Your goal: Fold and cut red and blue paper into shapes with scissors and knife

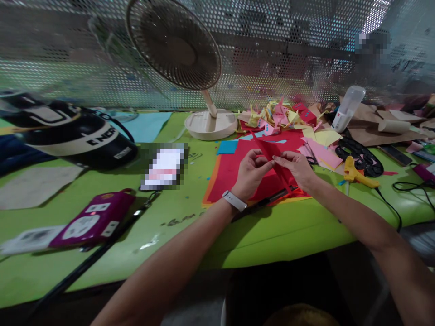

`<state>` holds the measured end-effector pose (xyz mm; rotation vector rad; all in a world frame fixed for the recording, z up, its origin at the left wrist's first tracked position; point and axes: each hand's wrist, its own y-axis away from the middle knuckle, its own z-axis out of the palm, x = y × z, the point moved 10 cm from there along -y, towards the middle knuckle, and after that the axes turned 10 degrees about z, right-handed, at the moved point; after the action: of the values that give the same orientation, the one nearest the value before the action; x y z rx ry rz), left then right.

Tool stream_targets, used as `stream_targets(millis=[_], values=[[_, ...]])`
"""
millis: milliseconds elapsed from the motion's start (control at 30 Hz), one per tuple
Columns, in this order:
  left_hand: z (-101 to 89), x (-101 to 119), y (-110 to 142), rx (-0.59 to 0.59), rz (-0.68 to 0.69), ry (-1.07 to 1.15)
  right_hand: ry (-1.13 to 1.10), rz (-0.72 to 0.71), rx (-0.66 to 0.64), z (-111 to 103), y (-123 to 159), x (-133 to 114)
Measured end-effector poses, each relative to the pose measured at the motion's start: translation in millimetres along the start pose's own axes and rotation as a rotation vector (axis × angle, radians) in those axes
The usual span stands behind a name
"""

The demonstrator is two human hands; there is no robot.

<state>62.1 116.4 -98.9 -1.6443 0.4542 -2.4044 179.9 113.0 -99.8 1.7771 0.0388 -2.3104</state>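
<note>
Pinching a thin red paper piece (267, 146), seemingly folded, between the fingers of a bare left hand (249, 173) and a bare right hand (299, 168), brought close together. Held just above a stack of flat red paper sheets (226, 181) on the green-covered counter (190, 249).

Progress: judged partway through shaping; apparently creased, with edges probably left to line up. Cannot count folds. Left to use, perhaps: the flat red sheets. Beyond the stack, a loose heap of yellow and pink folded paper pieces (272, 116); possibly done earlier, cannot confirm.

Orientation: lengthwise from far left to near right, as far as visible past the fingers. Pointing with upper end away and leftward, tilted up off the stack.
</note>
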Motion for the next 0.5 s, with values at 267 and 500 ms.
stream_targets(millis=[267,500], values=[[2.8,1.8,-1.0,-0.02,0.003,-0.017,-0.064,0.073,0.018,-2.6,-1.3,5.8],[6.0,1.1,0.6,-0.031,-0.036,0.002,0.009,0.047,0.096,-13.3,-4.6,5.6]])
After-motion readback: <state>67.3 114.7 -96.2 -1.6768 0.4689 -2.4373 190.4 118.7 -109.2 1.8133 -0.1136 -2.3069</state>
